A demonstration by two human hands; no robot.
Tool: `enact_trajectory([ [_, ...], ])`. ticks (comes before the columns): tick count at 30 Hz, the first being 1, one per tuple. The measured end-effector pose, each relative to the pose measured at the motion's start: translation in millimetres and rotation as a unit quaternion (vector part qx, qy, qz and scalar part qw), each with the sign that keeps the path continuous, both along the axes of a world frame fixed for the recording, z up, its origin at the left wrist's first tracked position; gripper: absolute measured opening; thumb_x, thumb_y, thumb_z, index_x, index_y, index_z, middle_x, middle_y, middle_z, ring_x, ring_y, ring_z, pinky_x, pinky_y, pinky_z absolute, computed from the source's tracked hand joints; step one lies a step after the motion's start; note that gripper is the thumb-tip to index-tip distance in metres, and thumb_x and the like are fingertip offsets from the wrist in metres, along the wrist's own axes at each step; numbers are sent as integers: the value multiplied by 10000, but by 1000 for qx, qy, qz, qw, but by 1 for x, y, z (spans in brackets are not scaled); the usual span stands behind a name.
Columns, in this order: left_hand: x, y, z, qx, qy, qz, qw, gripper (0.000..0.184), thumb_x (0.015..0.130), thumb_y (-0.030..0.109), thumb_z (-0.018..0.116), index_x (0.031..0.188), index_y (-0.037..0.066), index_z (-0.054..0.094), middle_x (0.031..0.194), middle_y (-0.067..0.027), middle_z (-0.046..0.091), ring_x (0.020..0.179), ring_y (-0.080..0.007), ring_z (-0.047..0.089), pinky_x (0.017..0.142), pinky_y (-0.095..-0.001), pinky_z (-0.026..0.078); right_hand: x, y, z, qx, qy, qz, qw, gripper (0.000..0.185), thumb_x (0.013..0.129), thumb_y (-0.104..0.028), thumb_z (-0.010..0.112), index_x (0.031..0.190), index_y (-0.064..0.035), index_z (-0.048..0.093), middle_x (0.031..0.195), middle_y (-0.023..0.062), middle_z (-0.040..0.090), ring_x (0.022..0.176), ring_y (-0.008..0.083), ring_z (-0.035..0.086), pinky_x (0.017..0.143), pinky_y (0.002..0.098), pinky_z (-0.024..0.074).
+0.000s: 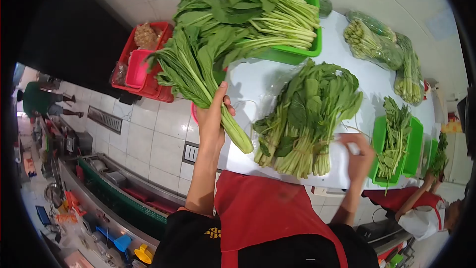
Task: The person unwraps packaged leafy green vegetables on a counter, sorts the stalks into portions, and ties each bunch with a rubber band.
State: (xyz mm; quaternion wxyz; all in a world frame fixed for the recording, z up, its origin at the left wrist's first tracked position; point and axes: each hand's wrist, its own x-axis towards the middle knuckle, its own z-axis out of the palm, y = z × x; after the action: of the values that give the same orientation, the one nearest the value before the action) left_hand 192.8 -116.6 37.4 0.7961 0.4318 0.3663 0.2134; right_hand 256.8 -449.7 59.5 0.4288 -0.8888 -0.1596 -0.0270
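Gripping a choy sum plant (199, 82) (best guess on variety) w/ the L hand (213, 116), fingers wrapped round the stalks, centre-left of frame; leaves point to upper left, pale stem end angles down-right by the worktop (375, 94). R hand (358, 156), centre-right, is blurred, fingers curled, just beside the stem ends of the gathered bunches (312, 109); can't tell if it's pinching anything. Those bunches lie mid-frame on the worktop, stems twd bottom of frame, leaves twd top; poss. tied, but too small to be sure. Progress, as far as it shows: prob. partway. Done, by the look of it: the few bunches grouped mid-frame, plus bagged bundles (369, 44) in clear plastic, upper right. Left: a big heap of loose greens (223, 7) piled in & over the green tub (290, 58), top centre, so prob. lots remaining; the held plant is apart from the group. Right side, a smaller green tray (414, 136) sits near more greens (394, 141), status unclear. Co-worker (421, 221), lower right, has a leafy bunch (440, 156) in hand too.
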Motion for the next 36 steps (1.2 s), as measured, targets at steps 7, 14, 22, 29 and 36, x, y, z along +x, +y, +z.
enact_trajectory([
  [7,-14,-18,-9,-86,-129,-121,980,436,928,136,708,1318,82,523,1019,-56,618,904,-178,633,857,-361,540,50,-83,0,-488,-177,-210,829,558,873,-95,707,1403,-99,532,1307,149,607,1155,286,607,920,358,478],
  [14,-2,-88,22,-196,-129,-172,957,388,987,193,644,1292,-12,518,1250,-101,619,1097,-179,604,958,-341,491,-10,94,10,27,102,249,963,744,815,-243,812,1412,-7,436,1130,173,691,1057,273,662,953,374,500],
  [22,-17,-32,-1,-160,-140,-105,971,556,1005,387,585,1408,28,450,1362,-100,568,1199,-203,577,1015,-366,467,-15,93,-4,164,545,261,780,544,970,-362,654,1341,-25,443,854,86,622,681,145,639,571,288,532],
  [29,-27,-9,-13,-155,-79,-90,981,592,1024,566,413,1395,109,475,1296,-25,601,1139,-170,617,935,-375,521,-11,88,-16,175,674,137,705,484,958,-345,664,1286,-18,524,887,127,668,741,208,693,560,346,593],
  [36,-33,1,-18,-181,-125,-50,974,404,1020,371,528,1318,98,523,1208,-29,633,1056,-170,635,868,-359,528,-19,93,-30,226,587,306,714,530,867,-75,744,1333,-3,502,1005,142,666,915,219,706,626,329,597],
])
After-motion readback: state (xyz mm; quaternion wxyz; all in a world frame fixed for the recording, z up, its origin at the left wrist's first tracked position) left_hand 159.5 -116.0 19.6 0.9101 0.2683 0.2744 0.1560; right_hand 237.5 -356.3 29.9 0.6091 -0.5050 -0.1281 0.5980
